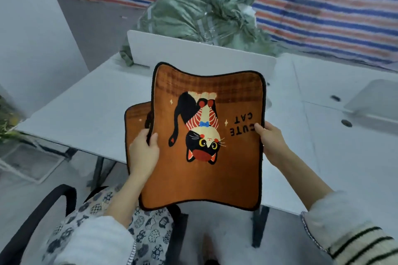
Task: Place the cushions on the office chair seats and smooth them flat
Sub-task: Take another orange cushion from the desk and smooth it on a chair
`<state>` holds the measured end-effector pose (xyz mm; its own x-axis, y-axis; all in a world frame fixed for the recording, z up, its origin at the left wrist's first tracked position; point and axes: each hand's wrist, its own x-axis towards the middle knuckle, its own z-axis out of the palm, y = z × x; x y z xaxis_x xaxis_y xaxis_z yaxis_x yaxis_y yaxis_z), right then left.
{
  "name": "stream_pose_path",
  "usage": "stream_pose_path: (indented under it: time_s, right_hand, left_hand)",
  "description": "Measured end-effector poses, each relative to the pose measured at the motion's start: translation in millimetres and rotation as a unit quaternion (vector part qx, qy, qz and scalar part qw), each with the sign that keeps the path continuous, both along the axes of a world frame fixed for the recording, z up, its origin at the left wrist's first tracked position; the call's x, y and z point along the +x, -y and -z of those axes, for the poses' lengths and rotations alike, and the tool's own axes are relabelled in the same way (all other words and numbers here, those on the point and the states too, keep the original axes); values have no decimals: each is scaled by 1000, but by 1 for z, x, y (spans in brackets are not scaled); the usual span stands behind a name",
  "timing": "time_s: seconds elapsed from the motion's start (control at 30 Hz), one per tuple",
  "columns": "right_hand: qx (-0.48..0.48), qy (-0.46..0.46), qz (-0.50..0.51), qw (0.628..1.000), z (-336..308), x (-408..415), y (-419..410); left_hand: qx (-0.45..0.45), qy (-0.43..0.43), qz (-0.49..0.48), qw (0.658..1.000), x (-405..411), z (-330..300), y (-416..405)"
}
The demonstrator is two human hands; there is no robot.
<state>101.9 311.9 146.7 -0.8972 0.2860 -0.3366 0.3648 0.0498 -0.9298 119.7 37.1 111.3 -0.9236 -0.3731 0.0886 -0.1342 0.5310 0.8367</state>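
Top cushion (206, 157): we've got the orange one with the upside-down black cat and "CUTE CAT" held up between both hands, face toward us, over the near edge of the white desk (86, 105).
Left hand (143, 153): clamped on the cushion's left edge, thumb on the printed face, fingers wrapped behind it.
Right hand (271, 141): pinching the right edge, thumb tip just touching the lettering, the rest of the fingers hidden behind.
Second cushion (135, 118): same orange with black trim, peeking out behind and past our left hand. It looks stacked under the first; we can't tell if the left fingers grip it too.
Office chair (53, 206): black armrest below our left forearm. The seat has a patterned cover (148, 228) with little cat prints, sitting under the cushions' bottom edge.
Sleeves: fuzzy white on the left, white with a striped cuff on the right.
Green sack (206, 11): big woven bag well beyond our hands, behind the desk divider (193, 51). Its top is crumpled open with a bit of white showing, but we can't make out what's inside.
Backdrop: red, white and blue striped tarp (323, 2) behind the sack.
Clear tray (32, 163): down to the left of our left hand, contents too blurry to call.
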Motion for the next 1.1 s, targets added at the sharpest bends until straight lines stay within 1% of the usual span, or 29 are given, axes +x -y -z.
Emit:
stream_pose_path:
  time_s: [0.1, 0.17, 0.2, 0.27, 0.37, 0.47, 0.53, 0.57, 0.6, 0.7, 0.73, 0.77, 0.83, 0.87, 0.9, 0.93, 1.0, 1.1]
  right_hand:
    - [14, 0, 55, 998, -16, 66, -43]
    - [19, 5, 71, 997, -20, 101, -66]
    - [18, 4, 92, 996, -25, 132, -84]
    - [16, 2, 121, 992, -33, 185, -115]
    - [23, -10, 202, 979, -44, 274, -166]
    - [14, -31, 254, 967, -53, 347, -203]
    - [17, -49, 303, 952, -57, 409, -237]
    - [24, -62, 348, 935, -65, 482, -263]
    - [24, -76, 356, 931, -63, 496, -272]
    - [9, -114, 422, 900, -76, 593, -306]
    - [12, -134, 443, 886, -82, 640, -322]
    - [21, -137, 453, 881, -88, 664, -329]
    - [28, -153, 492, 856, -102, 726, -354]
    - [34, -169, 509, 843, -105, 742, -364]
    - [48, -187, 540, 819, -114, 804, -395]
    - [58, -199, 546, 812, -118, 815, -404]
    - [74, -208, 563, 796, -126, 852, -431]
    - [107, -218, 593, 767, -126, 914, -481]
  left_hand:
    - [2, -14, 82, 997, 35, -9, -39]
    - [-2, -4, 103, 995, 51, -12, -62]
    - [-2, 5, 127, 992, 65, -16, -84]
    - [3, 19, 179, 984, 90, -20, -123]
    - [10, 15, 264, 964, 138, -30, -191]
    - [18, 7, 313, 950, 185, -41, -248]
    - [15, -13, 357, 934, 232, -56, -290]
    - [20, -19, 392, 920, 287, -62, -332]
    - [31, -18, 395, 918, 301, -72, -339]
    - [47, -56, 439, 895, 383, -94, -393]
    - [53, -66, 467, 880, 425, -104, -421]
    - [65, -79, 475, 874, 447, -110, -437]
    - [72, -99, 511, 851, 504, -128, -478]
    - [72, -105, 528, 840, 523, -136, -488]
    - [76, -118, 562, 815, 573, -141, -540]
    - [86, -119, 567, 811, 585, -148, -549]
    - [110, -131, 588, 791, 618, -156, -584]
    - [112, -131, 625, 761, 677, -155, -659]
